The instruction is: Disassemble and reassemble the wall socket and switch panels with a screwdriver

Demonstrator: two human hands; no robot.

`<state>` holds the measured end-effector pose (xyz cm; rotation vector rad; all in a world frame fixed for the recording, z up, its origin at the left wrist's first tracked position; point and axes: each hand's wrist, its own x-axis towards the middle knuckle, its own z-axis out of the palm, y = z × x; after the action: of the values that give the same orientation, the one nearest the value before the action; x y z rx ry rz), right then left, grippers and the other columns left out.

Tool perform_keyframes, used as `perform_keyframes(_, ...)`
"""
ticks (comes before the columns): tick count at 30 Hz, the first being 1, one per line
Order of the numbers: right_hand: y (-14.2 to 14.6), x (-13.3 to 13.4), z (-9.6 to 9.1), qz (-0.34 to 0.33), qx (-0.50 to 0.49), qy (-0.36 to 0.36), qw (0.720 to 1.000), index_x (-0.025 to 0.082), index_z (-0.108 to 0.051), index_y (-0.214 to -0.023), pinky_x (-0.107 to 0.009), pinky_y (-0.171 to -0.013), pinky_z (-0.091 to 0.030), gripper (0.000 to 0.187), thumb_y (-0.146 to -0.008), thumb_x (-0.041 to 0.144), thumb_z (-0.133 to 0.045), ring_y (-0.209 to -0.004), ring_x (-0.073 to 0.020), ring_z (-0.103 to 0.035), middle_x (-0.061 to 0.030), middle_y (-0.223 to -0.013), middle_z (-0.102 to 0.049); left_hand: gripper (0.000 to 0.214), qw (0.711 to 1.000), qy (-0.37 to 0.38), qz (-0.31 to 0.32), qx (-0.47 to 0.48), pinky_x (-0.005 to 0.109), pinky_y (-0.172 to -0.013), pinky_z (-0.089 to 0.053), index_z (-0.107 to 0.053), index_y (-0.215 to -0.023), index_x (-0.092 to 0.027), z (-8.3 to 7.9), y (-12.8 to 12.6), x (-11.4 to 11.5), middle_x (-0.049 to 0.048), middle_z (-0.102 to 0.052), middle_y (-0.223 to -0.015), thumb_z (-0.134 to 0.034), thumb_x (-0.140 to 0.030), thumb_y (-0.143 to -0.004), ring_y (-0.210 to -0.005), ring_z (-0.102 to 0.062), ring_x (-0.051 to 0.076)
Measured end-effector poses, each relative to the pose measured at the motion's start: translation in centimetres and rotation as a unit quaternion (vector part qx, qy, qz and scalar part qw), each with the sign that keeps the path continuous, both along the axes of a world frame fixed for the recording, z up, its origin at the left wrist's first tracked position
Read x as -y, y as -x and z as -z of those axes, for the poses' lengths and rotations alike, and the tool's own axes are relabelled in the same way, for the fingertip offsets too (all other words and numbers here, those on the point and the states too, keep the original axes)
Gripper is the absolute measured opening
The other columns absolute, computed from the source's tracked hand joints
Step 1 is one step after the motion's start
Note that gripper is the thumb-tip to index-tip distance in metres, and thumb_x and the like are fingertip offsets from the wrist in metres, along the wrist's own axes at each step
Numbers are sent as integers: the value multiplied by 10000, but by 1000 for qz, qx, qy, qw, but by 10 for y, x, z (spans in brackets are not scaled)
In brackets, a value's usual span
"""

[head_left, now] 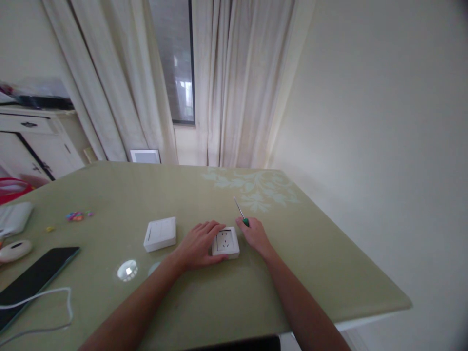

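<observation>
A white wall socket (226, 242) lies face up on the green table (310, 253). My left hand (199, 243) rests on its left side, fingers curled over the socket's edge, holding it in place. My right hand (254, 234) sits just right of the socket, closed round a small screwdriver (241, 213) with a green handle; its thin metal shaft points up and away from me. A white switch plate (160, 233) lies flat to the left of my left hand, apart from it.
At the left edge lie a dark tablet (32, 278) with a white cable (47, 304), a white mouse-like object (14, 250) and small coloured beads (77, 215). Curtains and a window stand beyond the table; a white cabinet is at far left.
</observation>
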<state>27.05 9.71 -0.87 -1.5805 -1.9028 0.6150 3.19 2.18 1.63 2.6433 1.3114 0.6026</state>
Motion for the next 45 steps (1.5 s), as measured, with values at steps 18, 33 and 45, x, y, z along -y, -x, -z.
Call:
perform_keyframes(18, 3, 6, -8, -8, 1, -16, 1000, 157, -756, -754, -282, -678, -355, 407, -1019, 417, -589, -731, -190, -615, -85, -771, -747, 710, 997, -78, 4, 16, 514, -1092, -527, -523, -1490, -205, 6, 1, 0, 172, -649, -1401, -755, -541, -909, -1262, -655, 359)
perform_keyframes(33, -7, 1, -15, -6, -156, -34, 987, 164, -805, -821, -309, -741, -494, 452, -958, 566, -651, -783, -224, -687, -82, -784, -764, 721, 990, -135, 7, 46, 512, -1067, -561, -540, -1485, -210, 11, 2, -3, 168, -666, -1363, -794, -521, -886, -1226, -680, 357)
perform_keyframes(45, -4, 14, -33, -84, -331, 89, 936, 169, -767, -860, -222, -354, -307, 512, -773, 674, -785, -365, -71, -449, -31, -706, -744, 732, 979, -165, -21, 121, 501, -1091, -557, -508, -1516, -230, 15, -3, -2, 162, -640, -1401, -803, -475, -892, -1280, -649, 349)
